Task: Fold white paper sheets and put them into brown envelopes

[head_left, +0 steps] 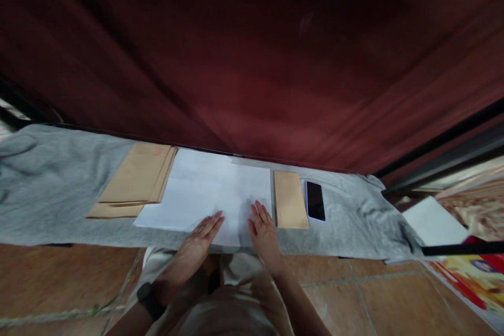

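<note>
White paper sheets [212, 184] lie spread over the grey cloth in front of me. My left hand [200, 236], with a dark watch on its wrist, rests on the lower part of the paper, fingers stretched out and close together. My right hand [261, 226] lies flat near the paper's right edge, its thumb apart from the fingers. Neither hand grips anything. To the left, a stack of brown envelopes [134, 176] partly touches the paper's edge. Just right of the paper lies a single brown envelope [290, 199].
A phone [315, 201] with a dark screen lies right of the single envelope. The grey cloth [59, 184] covers the narrow table. Dark red fabric [244, 73] hangs behind it. A white sheet or box [435, 220] and colourful packaging [472, 278] are at the right, above the tiled floor [378, 299].
</note>
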The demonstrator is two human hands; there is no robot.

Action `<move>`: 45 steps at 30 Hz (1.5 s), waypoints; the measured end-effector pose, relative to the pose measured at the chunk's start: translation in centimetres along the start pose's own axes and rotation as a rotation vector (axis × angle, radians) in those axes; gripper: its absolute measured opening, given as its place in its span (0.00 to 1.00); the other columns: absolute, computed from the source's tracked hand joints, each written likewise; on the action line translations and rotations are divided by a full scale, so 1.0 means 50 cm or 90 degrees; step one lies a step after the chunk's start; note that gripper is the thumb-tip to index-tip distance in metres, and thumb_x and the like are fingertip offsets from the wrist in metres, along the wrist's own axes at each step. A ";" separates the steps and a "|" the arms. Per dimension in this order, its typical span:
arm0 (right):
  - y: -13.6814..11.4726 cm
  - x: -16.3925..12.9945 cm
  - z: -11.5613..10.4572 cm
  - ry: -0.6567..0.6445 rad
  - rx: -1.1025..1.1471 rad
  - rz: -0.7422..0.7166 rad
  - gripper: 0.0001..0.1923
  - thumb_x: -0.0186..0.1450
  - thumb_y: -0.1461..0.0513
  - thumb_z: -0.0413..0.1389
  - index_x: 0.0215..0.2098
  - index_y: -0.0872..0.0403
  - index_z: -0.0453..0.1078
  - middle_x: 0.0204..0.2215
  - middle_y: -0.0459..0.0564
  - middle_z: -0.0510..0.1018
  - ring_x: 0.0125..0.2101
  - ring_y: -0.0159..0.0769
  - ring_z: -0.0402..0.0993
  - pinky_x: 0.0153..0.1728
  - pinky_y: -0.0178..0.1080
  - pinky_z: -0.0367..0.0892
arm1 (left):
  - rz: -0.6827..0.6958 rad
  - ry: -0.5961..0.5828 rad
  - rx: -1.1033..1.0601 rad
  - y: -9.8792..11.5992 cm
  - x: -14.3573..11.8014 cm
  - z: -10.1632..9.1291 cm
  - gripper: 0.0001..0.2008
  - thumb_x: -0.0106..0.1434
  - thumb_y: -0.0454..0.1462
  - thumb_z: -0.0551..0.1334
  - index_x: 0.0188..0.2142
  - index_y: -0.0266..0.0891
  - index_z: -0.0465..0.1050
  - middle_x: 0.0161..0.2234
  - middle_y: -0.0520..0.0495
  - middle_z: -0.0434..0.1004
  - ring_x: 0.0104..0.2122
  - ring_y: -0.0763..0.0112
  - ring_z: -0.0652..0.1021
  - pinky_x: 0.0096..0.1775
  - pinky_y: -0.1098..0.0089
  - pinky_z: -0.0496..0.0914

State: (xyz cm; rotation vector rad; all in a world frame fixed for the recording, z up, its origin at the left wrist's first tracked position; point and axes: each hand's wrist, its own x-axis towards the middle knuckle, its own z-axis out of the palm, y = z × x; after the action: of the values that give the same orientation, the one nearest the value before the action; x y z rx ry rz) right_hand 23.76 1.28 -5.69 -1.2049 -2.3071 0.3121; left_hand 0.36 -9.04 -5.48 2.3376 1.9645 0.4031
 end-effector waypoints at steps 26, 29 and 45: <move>-0.009 0.041 0.045 -0.048 -0.054 -0.039 0.26 0.73 0.56 0.52 0.67 0.53 0.63 0.66 0.56 0.67 0.68 0.48 0.57 0.68 0.55 0.54 | -0.035 0.009 -0.058 0.066 0.269 0.002 0.26 0.74 0.42 0.46 0.68 0.37 0.61 0.69 0.38 0.61 0.68 0.59 0.63 0.66 0.52 0.59; -0.010 0.041 0.050 -0.039 -0.037 -0.026 0.26 0.73 0.56 0.51 0.67 0.55 0.63 0.65 0.57 0.69 0.67 0.47 0.60 0.68 0.55 0.54 | -0.017 -0.014 -0.044 0.053 0.302 0.058 0.26 0.75 0.43 0.46 0.67 0.38 0.62 0.70 0.39 0.59 0.69 0.59 0.60 0.67 0.50 0.56; -0.013 0.039 0.044 -0.023 -0.043 -0.024 0.29 0.74 0.56 0.50 0.71 0.53 0.55 0.68 0.55 0.65 0.69 0.47 0.57 0.68 0.55 0.55 | 0.003 0.061 0.007 -0.050 0.454 0.083 0.26 0.74 0.46 0.50 0.68 0.45 0.62 0.70 0.44 0.60 0.71 0.56 0.57 0.69 0.48 0.49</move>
State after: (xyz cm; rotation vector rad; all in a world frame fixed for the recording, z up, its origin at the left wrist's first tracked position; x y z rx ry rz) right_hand 21.18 2.57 -6.58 -1.1963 -2.3853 0.2453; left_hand 2.42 14.06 -6.41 2.3728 2.0072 0.5159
